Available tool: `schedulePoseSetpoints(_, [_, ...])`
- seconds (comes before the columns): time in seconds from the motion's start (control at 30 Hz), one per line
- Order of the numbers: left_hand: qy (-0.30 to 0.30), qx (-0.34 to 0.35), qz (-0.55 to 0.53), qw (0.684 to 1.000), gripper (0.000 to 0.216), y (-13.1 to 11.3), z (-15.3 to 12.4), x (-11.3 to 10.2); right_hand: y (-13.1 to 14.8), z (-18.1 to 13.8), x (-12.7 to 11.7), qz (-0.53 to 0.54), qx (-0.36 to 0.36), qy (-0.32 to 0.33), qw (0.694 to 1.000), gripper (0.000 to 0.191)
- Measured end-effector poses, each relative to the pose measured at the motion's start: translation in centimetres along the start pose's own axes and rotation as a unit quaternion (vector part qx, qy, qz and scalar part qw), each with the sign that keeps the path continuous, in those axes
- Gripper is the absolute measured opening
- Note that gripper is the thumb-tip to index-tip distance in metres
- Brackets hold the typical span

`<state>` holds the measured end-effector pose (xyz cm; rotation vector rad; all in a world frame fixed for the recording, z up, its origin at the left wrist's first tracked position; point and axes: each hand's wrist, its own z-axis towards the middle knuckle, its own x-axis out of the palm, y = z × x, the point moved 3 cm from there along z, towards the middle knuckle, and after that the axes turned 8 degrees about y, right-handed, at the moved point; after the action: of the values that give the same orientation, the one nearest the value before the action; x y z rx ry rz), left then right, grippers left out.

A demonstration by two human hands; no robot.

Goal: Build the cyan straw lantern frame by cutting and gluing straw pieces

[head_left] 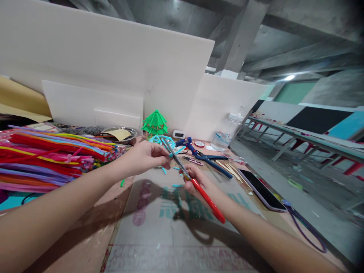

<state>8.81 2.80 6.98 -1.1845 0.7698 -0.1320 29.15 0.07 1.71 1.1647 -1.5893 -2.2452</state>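
Note:
My left hand [149,154] pinches a short turquoise stick piece [174,152] between thumb and fingers above the cardboard sheet [170,227]. My right hand [196,180] grips red-handled cutters [207,200], whose metal jaws [170,151] reach up to the turquoise piece by my left fingertips. Cut turquoise bits [164,170] lie on the cardboard under the hands. A turquoise stick frame [159,140] and a green stick pagoda [154,123] stand just behind.
A big heap of coloured pipe cleaners [51,159] fills the left. A blue glue gun [189,145], blue pliers [214,161], wooden sticks [231,170], a phone [261,189] with its cable, a water bottle [226,134] and a metal dish [121,133] lie around. White boards stand behind.

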Motion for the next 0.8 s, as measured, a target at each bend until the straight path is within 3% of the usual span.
schedulePoseSetpoints(0.23, [-0.001,-0.026,0.037,0.999,0.015,-0.6,-0.3,-0.3,-0.4,-0.2,0.6,0.019,0.027,-0.016,0.999,0.05])
schedulePoseSetpoints(0.4, [0.018,-0.028,0.068,0.997,0.024,-0.9,-0.6,-1.0,0.3,-0.2,0.6,0.011,0.053,-0.036,0.998,0.041])
schedulePoseSetpoints(0.53, [-0.015,-0.027,0.061,0.998,0.029,-1.8,-1.1,-2.1,0.4,0.1,-0.2,-0.096,0.075,-0.055,0.991,0.041])
schedulePoseSetpoints(0.63, [-0.059,-0.013,0.045,0.997,0.03,-2.3,-1.3,-2.5,0.2,0.0,0.3,-0.199,0.099,-0.007,0.975,0.044])
schedulePoseSetpoints(0.8, [-0.065,-0.007,0.015,0.998,0.028,0.0,0.0,-1.4,0.8,-0.9,2.5,-0.323,0.054,0.046,0.944,0.052])
